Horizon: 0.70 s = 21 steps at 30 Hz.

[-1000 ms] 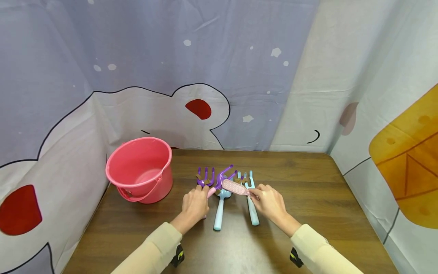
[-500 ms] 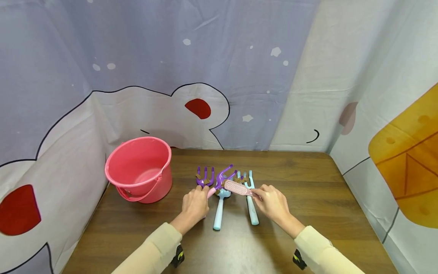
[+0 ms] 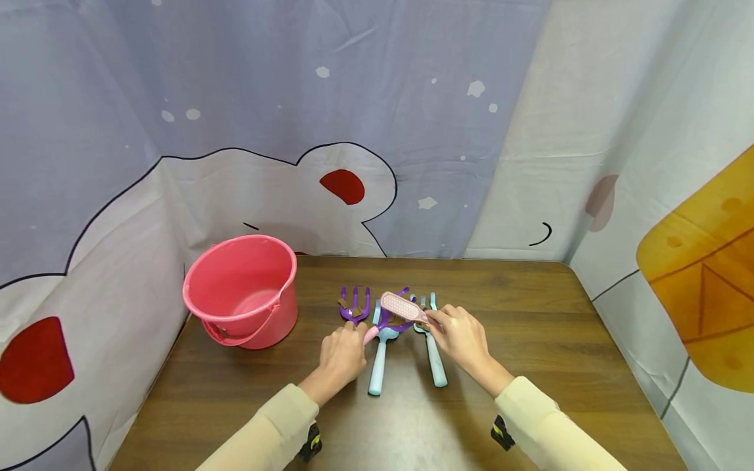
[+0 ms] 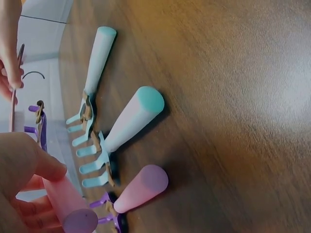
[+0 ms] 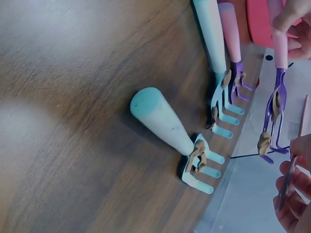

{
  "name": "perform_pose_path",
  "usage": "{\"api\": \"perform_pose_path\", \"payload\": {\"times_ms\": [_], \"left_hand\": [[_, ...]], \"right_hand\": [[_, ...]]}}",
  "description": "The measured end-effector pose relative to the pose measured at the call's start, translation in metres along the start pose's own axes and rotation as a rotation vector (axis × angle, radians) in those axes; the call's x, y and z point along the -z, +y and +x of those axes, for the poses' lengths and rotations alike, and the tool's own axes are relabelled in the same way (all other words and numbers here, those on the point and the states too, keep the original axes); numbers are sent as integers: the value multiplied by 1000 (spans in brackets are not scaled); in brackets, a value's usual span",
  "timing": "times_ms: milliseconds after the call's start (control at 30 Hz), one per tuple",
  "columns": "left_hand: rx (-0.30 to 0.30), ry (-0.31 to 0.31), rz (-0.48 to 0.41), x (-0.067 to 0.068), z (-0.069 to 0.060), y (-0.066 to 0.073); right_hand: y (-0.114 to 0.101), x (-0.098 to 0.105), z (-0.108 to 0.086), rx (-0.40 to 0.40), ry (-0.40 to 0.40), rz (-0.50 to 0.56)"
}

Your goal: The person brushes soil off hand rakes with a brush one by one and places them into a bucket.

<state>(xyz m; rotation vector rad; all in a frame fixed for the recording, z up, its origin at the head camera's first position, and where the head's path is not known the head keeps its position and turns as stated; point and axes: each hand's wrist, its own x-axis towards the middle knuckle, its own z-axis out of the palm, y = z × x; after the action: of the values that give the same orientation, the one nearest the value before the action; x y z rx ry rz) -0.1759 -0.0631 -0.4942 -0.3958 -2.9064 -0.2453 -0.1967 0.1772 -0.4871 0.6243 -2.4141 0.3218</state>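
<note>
My left hand (image 3: 343, 356) grips the pink handle of a purple-pronged hand rake (image 4: 70, 201), raised above the table. Brown, clay-like bits (image 5: 264, 142) cling to its prongs. With its fingers, my right hand (image 3: 462, 337) pinches the handle of a flat pink brush (image 3: 403, 307) with a dotted face. In the head view the brush head crosses over the held rake's prongs; whether they touch cannot be told. Below lie another purple rake (image 3: 355, 311) with a pink handle and two light blue rakes, one in the middle (image 3: 378, 369) and one at the right (image 3: 436, 363), also bearing brown bits.
A pink bucket (image 3: 238, 288) stands at the table's back left, its handle hanging down the front. The wooden table (image 3: 530, 366) meets a printed cloth backdrop (image 3: 424, 118) behind and at both sides.
My left hand has shifted slightly right, and the held rake's prongs have turned lower and rightward. The brush has moved a little up and left, now overlapping those prongs.
</note>
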Motion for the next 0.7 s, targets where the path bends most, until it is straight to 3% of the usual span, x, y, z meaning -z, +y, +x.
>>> {"api": "perform_pose_path", "payload": {"times_ms": [400, 700], "left_hand": [[-16, 48, -12, 1, -1, 1], [-1, 17, 21, 3, 1, -4]], "right_hand": [[-9, -4, -2, -44, -95, -11], [-8, -4, -3, -33, -112, -5]]}}
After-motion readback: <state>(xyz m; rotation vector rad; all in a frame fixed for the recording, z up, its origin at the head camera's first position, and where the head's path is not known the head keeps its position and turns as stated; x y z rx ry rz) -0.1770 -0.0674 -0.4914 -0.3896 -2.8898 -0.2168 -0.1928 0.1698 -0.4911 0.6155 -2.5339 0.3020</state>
